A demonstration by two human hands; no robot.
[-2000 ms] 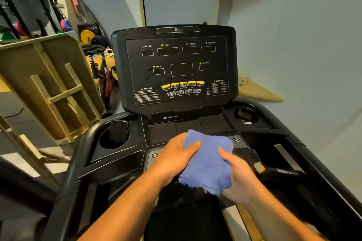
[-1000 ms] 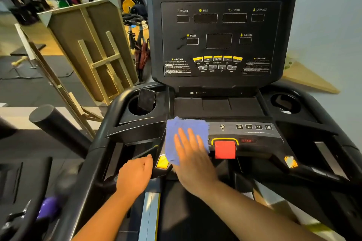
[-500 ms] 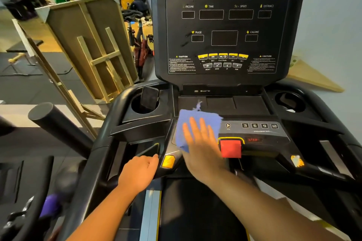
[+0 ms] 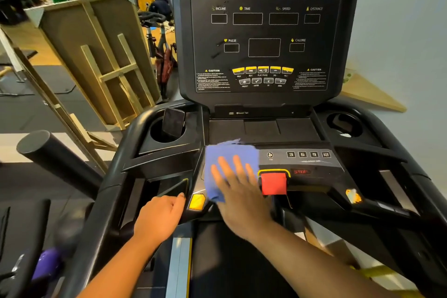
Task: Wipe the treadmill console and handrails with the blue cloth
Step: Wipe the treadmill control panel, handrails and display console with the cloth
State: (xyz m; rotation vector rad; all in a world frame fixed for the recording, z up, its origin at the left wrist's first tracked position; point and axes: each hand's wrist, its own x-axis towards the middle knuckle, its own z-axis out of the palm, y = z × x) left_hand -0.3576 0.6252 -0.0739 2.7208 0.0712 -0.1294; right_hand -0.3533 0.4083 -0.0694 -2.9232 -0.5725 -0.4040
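The black treadmill console stands upright ahead of me, its displays dark. Below it runs the lower control panel with number keys and a red stop button. The blue cloth lies flat on the left part of that panel. My right hand presses on the cloth with fingers spread, and it looks blurred. My left hand rests curled on the left grip bar beside a yellow button. The left handrail and the right handrail curve down either side.
A phone stands in the left cup holder; the right cup holder is at the far side. A tilted wooden frame, an exercise bike and weight plates are at the left. A black padded roller juts in low left.
Two seconds ago both hands held the cloth. My left hand has since let go and settled on the left grip. My right hand keeps rubbing the cloth on the panel's left part.
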